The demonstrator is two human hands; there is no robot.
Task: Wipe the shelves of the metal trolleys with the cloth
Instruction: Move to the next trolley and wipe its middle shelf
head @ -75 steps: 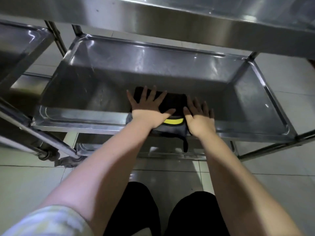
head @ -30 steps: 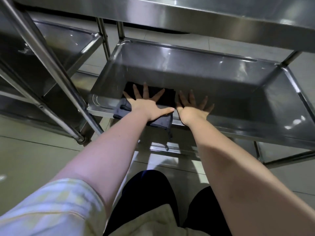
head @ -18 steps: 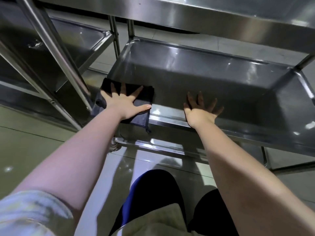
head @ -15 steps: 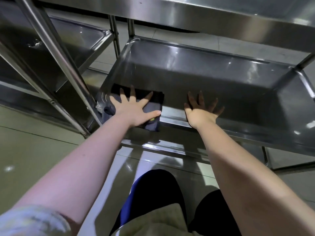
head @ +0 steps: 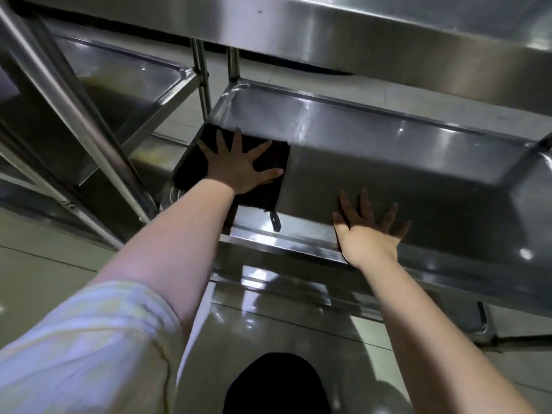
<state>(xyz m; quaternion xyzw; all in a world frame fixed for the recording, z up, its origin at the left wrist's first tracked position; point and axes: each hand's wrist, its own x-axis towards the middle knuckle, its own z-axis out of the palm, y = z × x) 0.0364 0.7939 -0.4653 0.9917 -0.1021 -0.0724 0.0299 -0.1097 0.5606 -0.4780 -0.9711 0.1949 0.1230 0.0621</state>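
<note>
single head view looks steeply down, close over the trolley shelf [head: 388, 174].

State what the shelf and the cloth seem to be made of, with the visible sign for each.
Shelf: metal, probably stainless steel, smooth and glossy; it shows bright glints and blurred reflections.
Cloth: soft fabric, dark and matt, fibre unclear; it lies flat under the left hand, without shine, with a small loop at its edge.

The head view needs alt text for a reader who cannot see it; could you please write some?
A person's left hand presses a black cloth flat onto the left end of a trolley shelf, fingers spread. The right hand rests on the shelf's near rim, apart from the cloth.
</note>
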